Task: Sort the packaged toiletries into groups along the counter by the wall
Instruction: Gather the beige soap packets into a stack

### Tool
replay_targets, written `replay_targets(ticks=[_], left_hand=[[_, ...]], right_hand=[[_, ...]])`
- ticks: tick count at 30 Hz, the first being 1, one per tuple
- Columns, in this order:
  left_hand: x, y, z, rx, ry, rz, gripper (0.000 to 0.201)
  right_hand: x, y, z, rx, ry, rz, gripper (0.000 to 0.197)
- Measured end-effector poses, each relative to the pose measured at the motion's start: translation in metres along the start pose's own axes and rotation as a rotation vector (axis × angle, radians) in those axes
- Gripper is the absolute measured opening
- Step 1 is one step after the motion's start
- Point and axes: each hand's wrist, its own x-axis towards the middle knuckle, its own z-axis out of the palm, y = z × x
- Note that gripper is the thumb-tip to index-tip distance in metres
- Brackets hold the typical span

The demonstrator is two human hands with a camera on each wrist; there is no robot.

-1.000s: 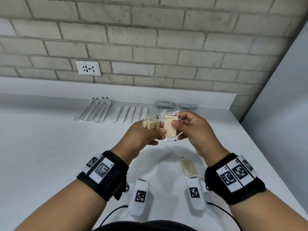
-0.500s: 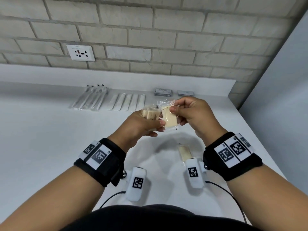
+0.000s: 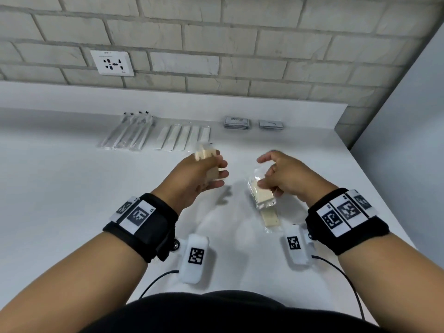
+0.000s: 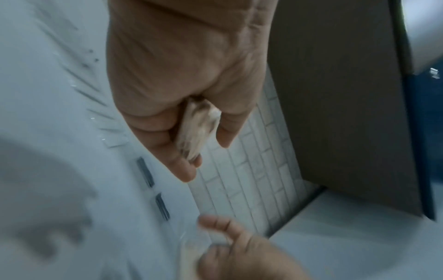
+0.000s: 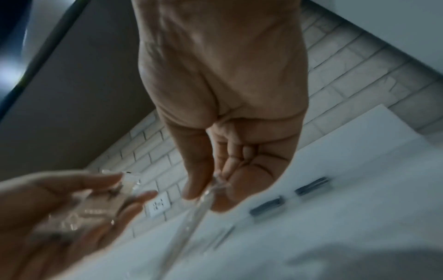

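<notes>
My left hand [image 3: 215, 173] grips a small stack of beige packets [image 3: 204, 155] above the middle of the white counter [image 3: 72, 200]; the left wrist view shows that stack [image 4: 199, 130] between thumb and fingers. To the right and apart from it, my right hand [image 3: 264, 182] pinches one clear packet with a beige insert [image 3: 260, 197], which hangs low over the counter. The right wrist view shows this packet's clear edge [image 5: 203, 199] between the thumb and fingers. Another beige packet [image 3: 271, 218] lies on the counter just below it.
Along the wall lie toothbrush packets [image 3: 129, 133], a row of white flat sachets [image 3: 185, 138] and two stacks of grey sachets [image 3: 237, 122] [image 3: 270, 124]. A socket [image 3: 111, 62] sits on the brick wall. The counter's right edge [image 3: 374, 188] is close.
The hands held the packets together in front of me. They have now parted: the right has dropped towards the counter with one packet, and the left keeps the stack.
</notes>
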Motion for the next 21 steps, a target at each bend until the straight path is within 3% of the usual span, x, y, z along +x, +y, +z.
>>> replay_targets(ticks=[2,4,6,8,9,11,14,21], left_hand=[[0.002,-0.001,-0.006,-0.145,0.007,-0.044,0.029],[0.002,-0.001,-0.009,-0.215,-0.047,-0.058,0.031],[0.003,0.000,-0.010,-0.216,-0.076,-0.044,0.030],[0.005,0.000,-0.009,-0.205,-0.054,-0.028,0.027],[0.006,0.002,-0.009,-0.206,-0.036,-0.023,0.023],[0.009,0.004,-0.008,-0.187,-0.013,-0.012,0.019],[0.010,0.007,-0.006,-0.109,-0.039,0.014,0.023],[0.011,0.014,-0.009,-0.080,-0.029,0.052,0.016]], right_hand=[[0.003,0.016,0.006,-0.177,-0.066,0.134,0.042],[0.004,0.026,0.014,-0.497,-0.123,0.206,0.040],[0.005,0.026,0.018,-0.855,-0.145,0.197,0.047],[0.005,0.015,0.012,-0.920,-0.093,0.145,0.051],[0.006,0.005,0.007,-0.819,-0.053,0.111,0.048],[0.006,-0.020,0.000,-0.375,0.015,0.019,0.032],[0.003,-0.055,0.006,0.128,0.003,-0.138,0.012],[0.012,-0.063,0.020,0.287,0.084,-0.202,0.012]])
